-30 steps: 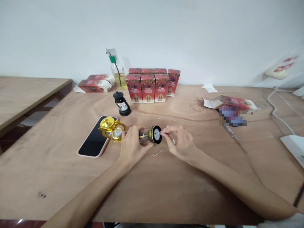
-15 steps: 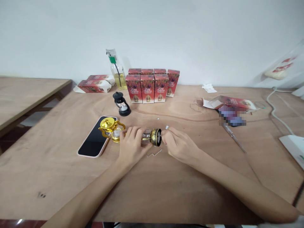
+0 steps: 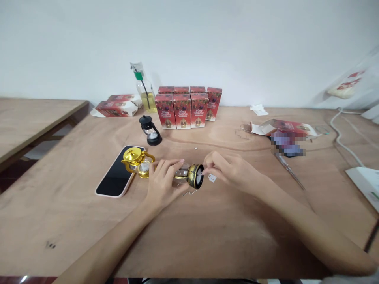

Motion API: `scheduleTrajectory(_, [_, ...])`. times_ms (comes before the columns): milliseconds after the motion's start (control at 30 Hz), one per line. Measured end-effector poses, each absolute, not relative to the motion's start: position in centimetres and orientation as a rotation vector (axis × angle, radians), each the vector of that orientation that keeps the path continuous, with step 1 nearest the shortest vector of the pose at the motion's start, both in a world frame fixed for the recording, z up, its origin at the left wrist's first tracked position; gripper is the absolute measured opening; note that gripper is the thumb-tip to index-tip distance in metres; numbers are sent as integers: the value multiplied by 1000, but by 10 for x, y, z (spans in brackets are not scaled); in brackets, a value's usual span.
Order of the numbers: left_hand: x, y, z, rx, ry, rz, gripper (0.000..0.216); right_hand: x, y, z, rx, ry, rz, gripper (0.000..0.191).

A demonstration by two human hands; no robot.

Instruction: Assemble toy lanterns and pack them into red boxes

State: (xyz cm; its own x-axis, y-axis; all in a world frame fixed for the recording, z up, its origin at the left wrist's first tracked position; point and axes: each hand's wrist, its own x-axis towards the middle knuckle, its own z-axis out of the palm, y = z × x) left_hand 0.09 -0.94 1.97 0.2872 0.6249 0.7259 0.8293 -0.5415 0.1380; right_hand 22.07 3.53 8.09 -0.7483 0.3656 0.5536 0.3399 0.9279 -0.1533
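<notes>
1. Bronze and black, a small lantern is sitting tipped on its side at the centre of the frame, its round base facing right; from here I'm not able to tell whether the table is bearing any of its weight.
2. The left hand is wrapping around the top and clear body, fingers over and thumb below, holding it firmly.
3. The right hand is keeping a narrow pinch at the base, seemingly on a thin pale piece too small to name.
4. I'm judging the lantern light and stiff; the clear middle is looking slick and the easiest part to crack, so the ribbed base is offering the safer hold.
5. Just left of the left hand, a gold lantern is overlapping a phone, leaving little room that way.
6. A bent wire is lying just below the lantern and a white tag just right of its base, both easy to brush aside.
7. The wood is stretching toward the near edge along the bottom of the frame, giving the elbows more room there.
</notes>
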Motion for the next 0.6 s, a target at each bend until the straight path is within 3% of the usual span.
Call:
scheduleTrajectory(367, [-8,-5,22,-2395,-1184,-1154,45,220,34,81,-515,-2376,387,19])
scheduleTrajectory(467, [-15,-5,31,-2345,-1193,-1318,54,217,34,76,-613,-2133,518,24])
scheduleTrajectory(600, [-20,-12,42,-2167,-1121,-1646,44,202,23,57,-768,-2111,583,23])
